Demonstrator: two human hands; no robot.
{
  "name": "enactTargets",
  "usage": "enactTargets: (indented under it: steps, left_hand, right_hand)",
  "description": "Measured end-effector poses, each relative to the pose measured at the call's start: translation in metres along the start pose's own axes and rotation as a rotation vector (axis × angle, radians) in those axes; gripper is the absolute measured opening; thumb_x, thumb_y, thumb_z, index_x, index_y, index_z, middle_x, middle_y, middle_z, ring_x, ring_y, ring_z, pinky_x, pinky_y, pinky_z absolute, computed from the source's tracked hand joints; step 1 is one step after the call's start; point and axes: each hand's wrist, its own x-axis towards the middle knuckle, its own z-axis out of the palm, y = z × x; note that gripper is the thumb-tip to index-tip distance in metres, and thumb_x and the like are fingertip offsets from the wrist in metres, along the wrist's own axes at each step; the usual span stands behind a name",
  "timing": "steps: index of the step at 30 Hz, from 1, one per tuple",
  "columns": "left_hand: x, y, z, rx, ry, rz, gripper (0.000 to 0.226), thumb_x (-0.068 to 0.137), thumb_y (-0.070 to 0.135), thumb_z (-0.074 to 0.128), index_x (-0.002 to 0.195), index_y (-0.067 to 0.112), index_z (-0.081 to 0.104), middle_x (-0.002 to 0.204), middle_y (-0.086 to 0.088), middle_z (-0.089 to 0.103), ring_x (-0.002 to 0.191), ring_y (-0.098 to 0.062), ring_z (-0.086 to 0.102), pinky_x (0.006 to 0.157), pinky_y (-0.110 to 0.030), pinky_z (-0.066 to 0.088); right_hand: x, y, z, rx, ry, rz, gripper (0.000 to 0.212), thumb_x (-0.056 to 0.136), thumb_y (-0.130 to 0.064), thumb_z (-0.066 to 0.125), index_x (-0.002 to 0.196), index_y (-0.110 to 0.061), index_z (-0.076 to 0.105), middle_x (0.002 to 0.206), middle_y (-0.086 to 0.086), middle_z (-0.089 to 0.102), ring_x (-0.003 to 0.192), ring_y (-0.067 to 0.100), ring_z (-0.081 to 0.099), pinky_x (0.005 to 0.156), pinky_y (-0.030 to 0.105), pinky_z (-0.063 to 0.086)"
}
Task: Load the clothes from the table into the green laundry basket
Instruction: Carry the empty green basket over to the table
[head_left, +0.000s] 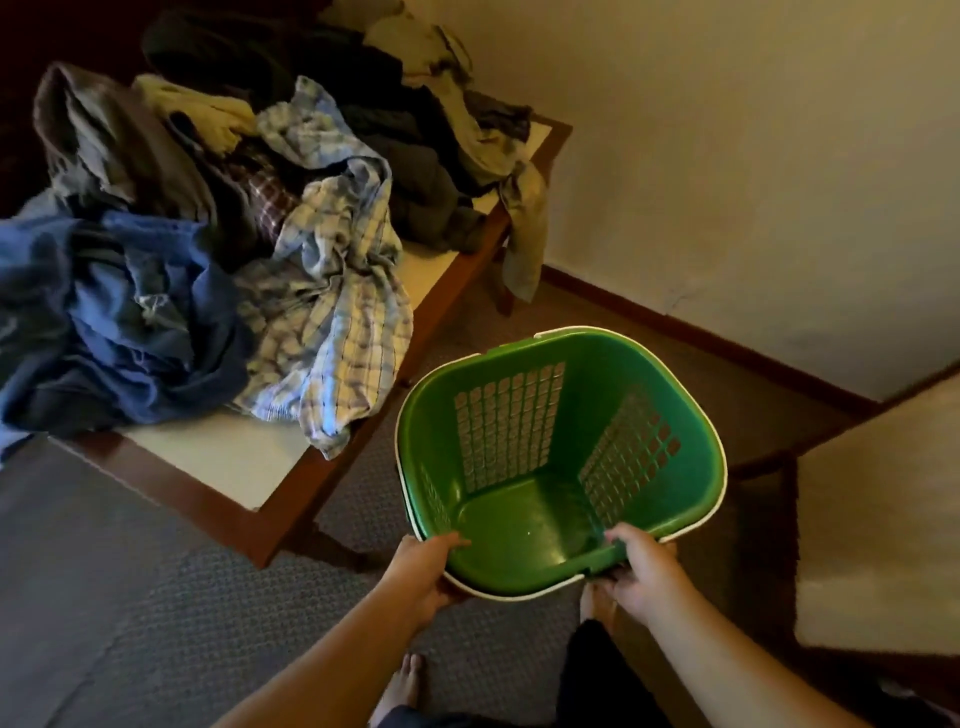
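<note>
Left grip (423, 569) and right grip (641, 569) each clasp the near rim of the green laundry basket (597, 358), beside the counter (223, 457) heaped with clothes (322, 291).

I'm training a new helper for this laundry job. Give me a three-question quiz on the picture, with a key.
1. True or false: the green laundry basket is empty.
2. How many hands grip its near rim? A) none B) one C) two
3. Fill in: the clothes lie piled on the ____.
Key: 1 true. 2 C: the left hand and the right hand. 3 table.
</note>
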Motion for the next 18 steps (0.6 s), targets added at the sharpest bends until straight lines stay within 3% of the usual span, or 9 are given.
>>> enactTargets:
  steps: [5, 9, 13, 16, 18]
  left_hand:
    - [0.016, -0.027, 0.054, -0.202, 0.157, 0.009, 0.053, 0.079, -0.019, 0.054, 0.124, 0.010, 0.055, 0.110, -0.028, 0.071, 0.095, -0.048, 0.072, 0.067, -0.059, 0.063]
    - [0.019, -0.065, 0.087, -0.440, 0.297, -0.003, 0.049, 0.079, -0.024, 0.048, 0.113, 0.010, 0.055, 0.110, -0.029, 0.068, 0.092, -0.049, 0.069, 0.068, -0.060, 0.062]
    - [0.027, -0.096, 0.092, -0.612, 0.366, 0.001, 0.048, 0.079, -0.026, 0.043, 0.112, 0.006, 0.056, 0.108, -0.033, 0.064, 0.097, -0.054, 0.067, 0.080, -0.071, 0.056]
    - [0.042, -0.115, 0.081, -0.684, 0.413, 0.012, 0.056, 0.079, -0.026, 0.042, 0.124, 0.005, 0.055, 0.118, -0.036, 0.065, 0.102, -0.058, 0.066, 0.066, -0.066, 0.061]
    - [0.055, -0.123, 0.071, -0.692, 0.427, 0.021, 0.058, 0.080, -0.026, 0.042, 0.124, 0.010, 0.056, 0.119, -0.032, 0.066, 0.098, -0.055, 0.068, 0.057, -0.054, 0.061]
  right_hand:
    - [0.064, -0.053, -0.004, -0.263, -0.088, 0.059, 0.032, 0.091, -0.005, 0.060, 0.121, -0.010, 0.052, 0.134, 0.033, 0.055, 0.083, 0.037, 0.059, 0.061, 0.044, 0.049]
    - [0.097, -0.084, -0.007, -0.495, -0.152, 0.139, 0.043, 0.091, -0.007, 0.063, 0.132, 0.000, 0.050, 0.116, 0.032, 0.058, 0.086, 0.040, 0.061, 0.059, 0.044, 0.052]
    - [0.116, -0.084, 0.011, -0.645, -0.213, 0.196, 0.037, 0.094, -0.006, 0.060, 0.129, 0.000, 0.048, 0.127, 0.032, 0.055, 0.104, 0.046, 0.060, 0.080, 0.055, 0.054]
    - [0.132, -0.067, 0.026, -0.715, -0.242, 0.226, 0.034, 0.095, -0.005, 0.059, 0.126, 0.001, 0.048, 0.125, 0.031, 0.054, 0.119, 0.049, 0.055, 0.100, 0.059, 0.049]
    - [0.148, -0.051, 0.037, -0.734, -0.241, 0.236, 0.039, 0.094, -0.005, 0.060, 0.131, 0.000, 0.050, 0.128, 0.033, 0.055, 0.111, 0.047, 0.059, 0.090, 0.059, 0.053]
